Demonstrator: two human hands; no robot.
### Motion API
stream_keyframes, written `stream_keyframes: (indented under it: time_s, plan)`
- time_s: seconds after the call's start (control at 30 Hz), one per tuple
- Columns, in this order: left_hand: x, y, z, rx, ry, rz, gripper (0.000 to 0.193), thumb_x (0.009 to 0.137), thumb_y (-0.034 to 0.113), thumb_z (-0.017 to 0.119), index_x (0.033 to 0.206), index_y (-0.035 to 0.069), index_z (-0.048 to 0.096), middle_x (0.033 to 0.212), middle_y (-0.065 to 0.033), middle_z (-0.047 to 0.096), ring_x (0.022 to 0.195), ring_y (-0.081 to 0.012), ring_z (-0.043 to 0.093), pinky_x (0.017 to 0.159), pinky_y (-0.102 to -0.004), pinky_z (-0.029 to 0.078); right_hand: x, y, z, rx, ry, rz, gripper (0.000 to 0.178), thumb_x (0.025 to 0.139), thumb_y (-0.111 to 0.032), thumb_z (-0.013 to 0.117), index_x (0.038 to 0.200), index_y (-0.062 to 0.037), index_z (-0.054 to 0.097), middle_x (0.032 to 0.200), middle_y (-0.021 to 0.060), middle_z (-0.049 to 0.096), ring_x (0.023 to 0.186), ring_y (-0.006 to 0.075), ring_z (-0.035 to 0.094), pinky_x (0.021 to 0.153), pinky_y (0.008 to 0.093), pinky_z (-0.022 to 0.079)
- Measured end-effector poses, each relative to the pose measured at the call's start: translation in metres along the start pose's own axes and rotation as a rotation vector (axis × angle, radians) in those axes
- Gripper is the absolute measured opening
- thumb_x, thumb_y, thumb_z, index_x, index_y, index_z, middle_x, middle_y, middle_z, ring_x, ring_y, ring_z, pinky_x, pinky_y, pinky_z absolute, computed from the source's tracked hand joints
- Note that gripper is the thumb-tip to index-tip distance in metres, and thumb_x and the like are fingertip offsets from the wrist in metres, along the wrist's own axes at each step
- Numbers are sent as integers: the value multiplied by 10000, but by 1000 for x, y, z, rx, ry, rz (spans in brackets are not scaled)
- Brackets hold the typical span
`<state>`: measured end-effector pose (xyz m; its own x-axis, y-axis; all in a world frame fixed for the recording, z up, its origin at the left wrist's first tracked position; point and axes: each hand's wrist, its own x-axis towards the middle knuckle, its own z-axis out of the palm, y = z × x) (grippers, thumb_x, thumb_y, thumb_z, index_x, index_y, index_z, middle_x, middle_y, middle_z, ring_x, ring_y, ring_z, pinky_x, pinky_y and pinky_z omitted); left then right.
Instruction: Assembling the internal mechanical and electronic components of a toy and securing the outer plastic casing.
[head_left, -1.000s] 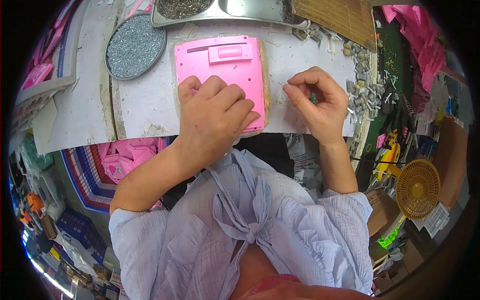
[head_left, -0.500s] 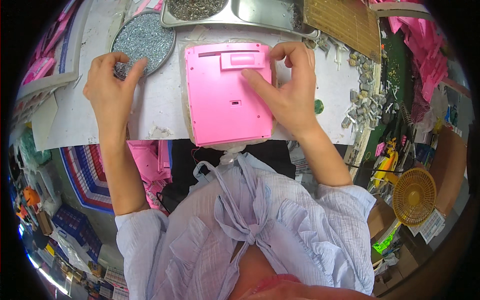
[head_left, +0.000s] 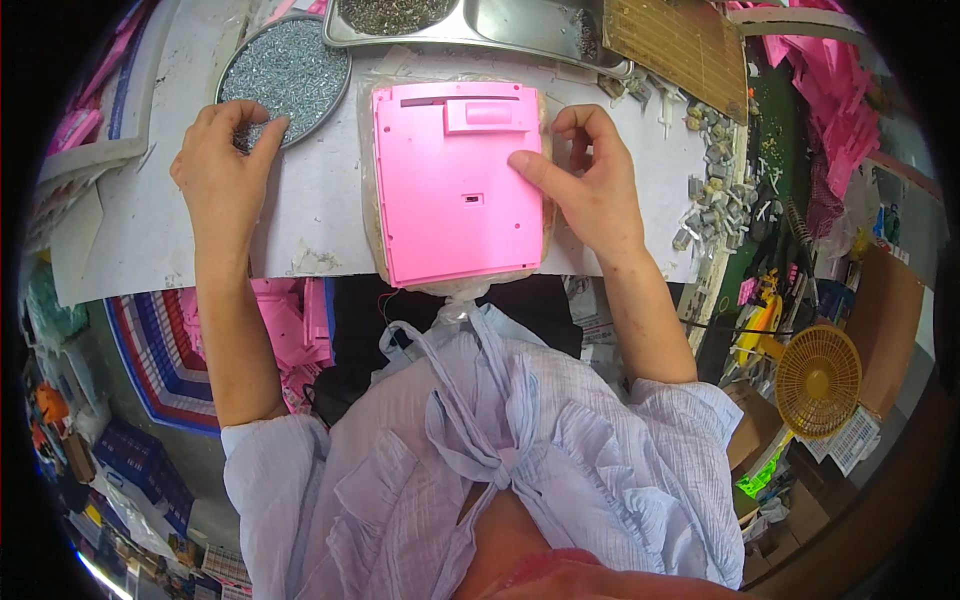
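A pink rectangular plastic casing (head_left: pixel 440 220) lies face up on a padded, plastic-wrapped support (head_left: pixel 372 200), with a slot and a raised block near its far edge. My right hand (head_left: pixel 598 195) is at its right side, the thumb resting on the pink face and the other fingers loosely curled by the edge, apart from the thumb. At the far left, my left hand (head_left: pixel 222 165) reaches over the near rim of a round dish (head_left: pixel 300 75) of small silvery screws. Its thumb and index tip come close together in a pinch; anything between them is too small to make out.
Behind the casing stands a metal tray (head_left: pixel 520 25) with small dark parts in one compartment. A brown cardboard piece (head_left: pixel 680 50) lies at the far right, near scattered small grey parts (head_left: pixel 715 190). A yellow fan (head_left: pixel 818 382) and pink parts (head_left: pixel 825 100) are to the right.
My left thumb and index tip have drawn closer together at the dish. My right thumb has slid back from the raised block toward the casing's right edge.
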<state>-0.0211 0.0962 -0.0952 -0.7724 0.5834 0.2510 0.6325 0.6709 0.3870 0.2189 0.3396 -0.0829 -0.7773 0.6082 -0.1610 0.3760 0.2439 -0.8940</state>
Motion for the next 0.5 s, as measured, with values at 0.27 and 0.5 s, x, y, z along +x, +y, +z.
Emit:
stream_keyframes:
  time_s: [0.27, 0.5]
  plan:
    - [2, -5, -2, -141, 29, 47, 244, 814, 287, 783, 931, 78, 736, 946, -54, 693, 869, -251, 647, 817, -380, 456, -6, 3, 4, 124, -58, 41, 539, 732, -248, 910, 1084, -50, 554, 919, -9, 502, 812, 86, 463, 696, 241, 419]
    - [10, 8, -4, 90, -27, 242, 194, 843, 196, 766, 998, 82, 748, 961, -66, 692, 931, -263, 661, 837, -386, 472, 17, -3, -45, 179, 109, -302, 529, 734, -120, 900, 1131, -55, 557, 905, -40, 506, 736, 62, 448, 653, 213, 404]
